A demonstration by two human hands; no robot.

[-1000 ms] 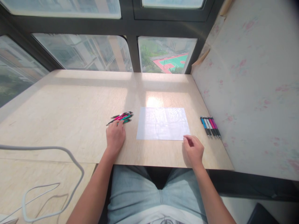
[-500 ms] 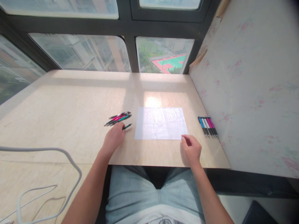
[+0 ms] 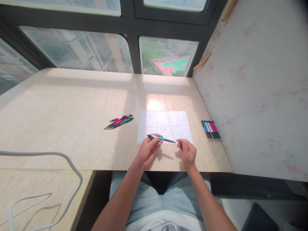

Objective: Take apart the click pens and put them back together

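Observation:
A green and black pen [image 3: 161, 138] is pinched between the thumb and fingers of my left hand [image 3: 149, 148], above the near edge of a white paper sheet [image 3: 166, 123]. Its pointed end slants right, toward my right hand [image 3: 187, 151]. That hand has its fingers curled in, with the fingertips right beside the pen's tip; whether they touch it I cannot tell. Left of the sheet lies a loose pile of pens [image 3: 119, 122] in pink, green and black. To the right, several pens [image 3: 211, 130] in blue, white, pink and purple lie side by side in a row.
The pale wooden table [image 3: 72, 128] meets a flowered wall [image 3: 255, 106] on the right and dark-framed windows [image 3: 134, 54] at the back. A grey cable [image 3: 72, 163] loops over a lower-left wooden surface [image 3: 67, 183].
My left hand has brought the green pen from beside the left pile to over the paper's near edge. My right hand has shifted left toward it. The view has tilted slightly.

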